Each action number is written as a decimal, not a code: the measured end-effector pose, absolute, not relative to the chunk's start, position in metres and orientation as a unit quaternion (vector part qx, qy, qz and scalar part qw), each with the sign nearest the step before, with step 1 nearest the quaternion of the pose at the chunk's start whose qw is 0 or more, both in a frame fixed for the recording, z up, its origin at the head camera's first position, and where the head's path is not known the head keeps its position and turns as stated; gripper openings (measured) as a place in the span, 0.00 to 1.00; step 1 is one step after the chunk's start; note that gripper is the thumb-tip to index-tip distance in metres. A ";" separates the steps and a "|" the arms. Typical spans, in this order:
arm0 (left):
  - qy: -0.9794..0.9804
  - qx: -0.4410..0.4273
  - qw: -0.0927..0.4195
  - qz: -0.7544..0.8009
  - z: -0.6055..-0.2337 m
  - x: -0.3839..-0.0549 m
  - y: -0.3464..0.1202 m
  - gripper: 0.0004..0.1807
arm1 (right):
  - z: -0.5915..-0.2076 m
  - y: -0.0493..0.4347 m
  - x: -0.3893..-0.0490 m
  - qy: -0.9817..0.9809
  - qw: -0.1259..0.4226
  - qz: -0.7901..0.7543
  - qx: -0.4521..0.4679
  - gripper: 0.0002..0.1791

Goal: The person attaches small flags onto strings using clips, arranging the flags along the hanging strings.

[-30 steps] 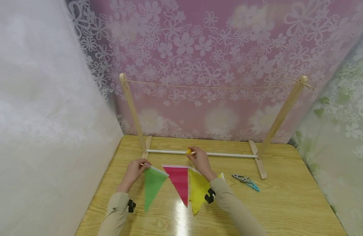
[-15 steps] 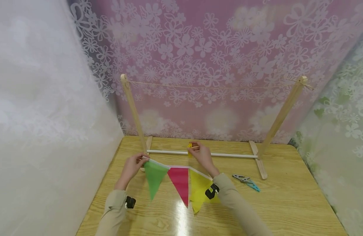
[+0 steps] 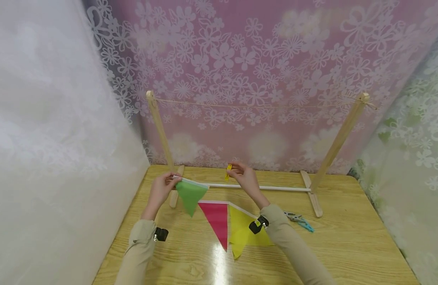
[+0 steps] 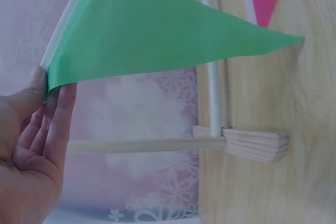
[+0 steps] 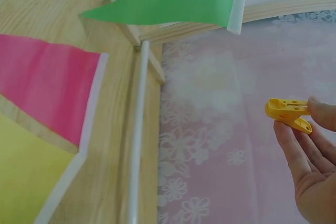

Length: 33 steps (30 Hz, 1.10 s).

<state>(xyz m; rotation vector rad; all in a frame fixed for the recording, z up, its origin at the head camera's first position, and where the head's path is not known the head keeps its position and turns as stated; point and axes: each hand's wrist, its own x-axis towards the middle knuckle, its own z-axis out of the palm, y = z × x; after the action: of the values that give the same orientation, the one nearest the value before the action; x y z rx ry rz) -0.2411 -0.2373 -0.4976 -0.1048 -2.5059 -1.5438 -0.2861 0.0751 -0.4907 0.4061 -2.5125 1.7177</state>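
Note:
A green triangular pennant (image 4: 152, 30) with a white top band hangs from my left hand (image 3: 160, 191), thumb and fingers pinching one upper corner. It is raised off the table near the left post. My right hand (image 3: 248, 180) pinches a yellow clothespin (image 5: 289, 113) by its handles, lifted above the white crossbar (image 3: 284, 188). On the table in front lie a pink pennant (image 3: 217, 217) and yellow pennants (image 3: 242, 223), partly under my right forearm. Over them a thin string (image 3: 247, 106) runs between the tops of two wooden posts.
The left post (image 3: 160, 132) and right post (image 3: 340, 138) stand on wooden feet at the back of the table (image 3: 347, 253). Grey and blue clothespins (image 3: 304, 224) lie right of my right forearm. Flowered cloth (image 3: 240, 55) hangs behind the frame.
My left hand has lifted the green pennant up off the table, clear of the pink one. My right hand has raised the yellow clothespin from the crossbar to above it.

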 end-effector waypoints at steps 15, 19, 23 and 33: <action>-0.817 -0.076 0.138 -0.554 -0.446 -0.254 -0.232 0.14 | -0.424 0.058 -0.273 -0.786 0.075 0.590 0.168 0.18; -0.806 -0.081 0.152 -0.566 -0.431 -0.255 -0.231 0.13 | -0.400 0.054 -0.269 -0.786 0.091 0.585 0.179 0.18; -0.801 -0.079 0.172 -0.568 -0.421 -0.261 -0.232 0.13 | -0.378 0.050 -0.271 -0.783 0.105 0.582 0.195 0.18; -0.783 -0.091 0.223 -0.574 -0.385 -0.275 -0.228 0.14 | -0.322 0.034 -0.275 -0.756 0.146 0.595 0.229 0.17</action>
<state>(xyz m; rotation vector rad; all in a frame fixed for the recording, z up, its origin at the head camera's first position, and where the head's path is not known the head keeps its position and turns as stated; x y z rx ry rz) -0.2753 -0.2276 -0.3854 -0.2507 -2.1620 -1.5841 -0.2750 0.0343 -0.3223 0.6595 -2.1787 1.7137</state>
